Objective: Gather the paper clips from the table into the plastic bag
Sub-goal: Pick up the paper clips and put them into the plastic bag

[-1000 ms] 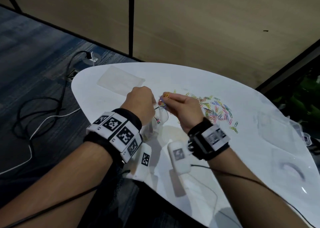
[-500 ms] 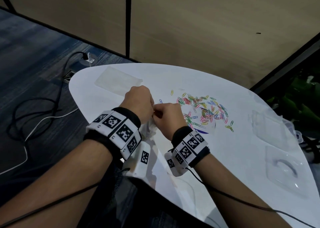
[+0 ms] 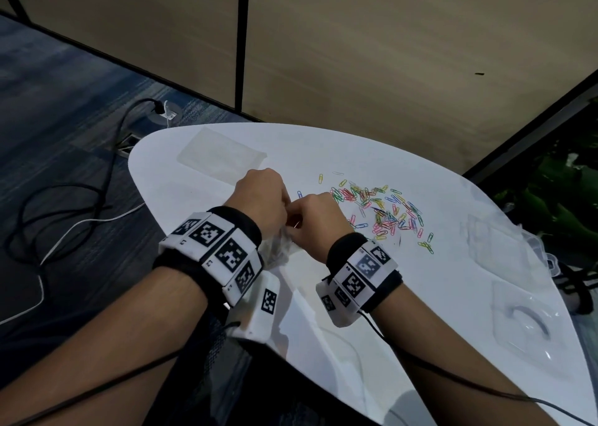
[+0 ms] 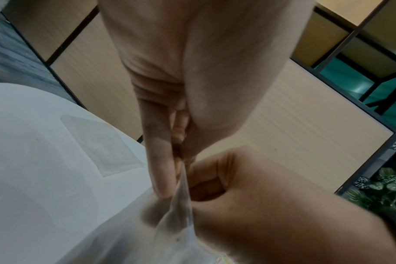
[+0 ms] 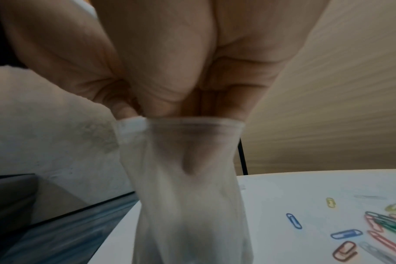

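Observation:
A small clear plastic bag [image 3: 277, 248] hangs between my two hands above the white table [image 3: 323, 147]. My left hand [image 3: 262, 196] pinches the bag's rim [image 4: 181, 180] between thumb and fingers. The fingertips of my right hand [image 3: 315, 220] reach down into the bag's mouth [image 5: 188, 125]; one finger shows through the film. Whether they hold clips is hidden. A scattered pile of coloured paper clips [image 3: 378, 212] lies on the table just right of my right hand, with several of the clips [image 5: 350, 234] close by in the right wrist view.
A second flat clear bag [image 3: 220, 157] lies at the table's far left. Clear plastic trays [image 3: 517, 315] sit near the right edge. Cables [image 3: 64, 215] trail over the carpet to the left. A tan partition wall [image 3: 388, 53] stands behind the table.
A second ago my right hand held pinched clips above the bag. It has since turned over and dipped its fingers into the bag's mouth. The left hand has kept its grip.

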{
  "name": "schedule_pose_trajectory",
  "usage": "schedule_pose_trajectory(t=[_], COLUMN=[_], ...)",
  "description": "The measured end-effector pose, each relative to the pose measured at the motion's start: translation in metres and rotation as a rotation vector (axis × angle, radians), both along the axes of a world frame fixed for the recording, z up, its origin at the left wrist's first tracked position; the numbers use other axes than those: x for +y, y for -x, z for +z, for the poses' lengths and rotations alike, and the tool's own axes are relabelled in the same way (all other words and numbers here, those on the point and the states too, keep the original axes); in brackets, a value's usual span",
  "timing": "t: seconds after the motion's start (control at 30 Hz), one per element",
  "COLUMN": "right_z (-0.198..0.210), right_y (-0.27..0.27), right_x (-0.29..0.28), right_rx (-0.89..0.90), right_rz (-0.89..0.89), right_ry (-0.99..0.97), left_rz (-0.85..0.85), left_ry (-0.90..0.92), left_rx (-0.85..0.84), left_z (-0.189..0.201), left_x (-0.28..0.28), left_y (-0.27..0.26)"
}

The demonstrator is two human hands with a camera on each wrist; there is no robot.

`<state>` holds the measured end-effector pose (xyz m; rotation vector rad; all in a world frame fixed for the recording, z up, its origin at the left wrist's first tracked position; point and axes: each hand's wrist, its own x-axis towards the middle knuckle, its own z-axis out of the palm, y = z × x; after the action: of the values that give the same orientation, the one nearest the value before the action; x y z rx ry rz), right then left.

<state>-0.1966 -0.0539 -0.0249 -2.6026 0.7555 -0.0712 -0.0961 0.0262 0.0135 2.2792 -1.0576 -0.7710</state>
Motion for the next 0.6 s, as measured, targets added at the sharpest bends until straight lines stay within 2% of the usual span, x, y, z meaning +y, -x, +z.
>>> schedule_pose_trajectory(t=[0.1,0.17,0.23,0.3,0.33,0.4,0.5,0.6], right_z=[0.005,0.011,0.014,0.005,-0.006,-0.031,-0.073,-0.107], right_y=[0.002,0.008,0.011,0.009,0.005,-0.006,-0.02,-0.013], right_x=[-0.004,-0.01,-0.027,-0.058,-0.075,-0.1,-0.106,-0.104], right_rx=[-0.028,-0.091,-0.229,-0.304,-0.259,0.003,0.345,0.485], right_rz=[0.054,0.09,0.022,-0.137,-0.192,-0.168,0.075,0.201], right_ry=[-0.019,-0.111,-0.201,-0.261,-0.24,-0.103,0.029,0.125], left_rz=[-0.005,0.011,0.026,0.032,0.039,0.049,0.046,0.034], left_ry=[-0.004,0.002,0.01,0.002,-0.006,-0.014,-0.017,-0.014], left_rx=[-0.022,-0.033,-0.028,-0.037,-0.045,-0.054,-0.061,-0.056], left_z=[0.002,0.003,0.002,0.0,-0.001,-0.001,0.001,0.001], left_x=[0.001,0.004,0.009,0.015,0.017,0.019,0.019,0.016], left_y=[0.0,-0.004,-0.01,-0.015,-0.018,-0.022,-0.024,-0.023])
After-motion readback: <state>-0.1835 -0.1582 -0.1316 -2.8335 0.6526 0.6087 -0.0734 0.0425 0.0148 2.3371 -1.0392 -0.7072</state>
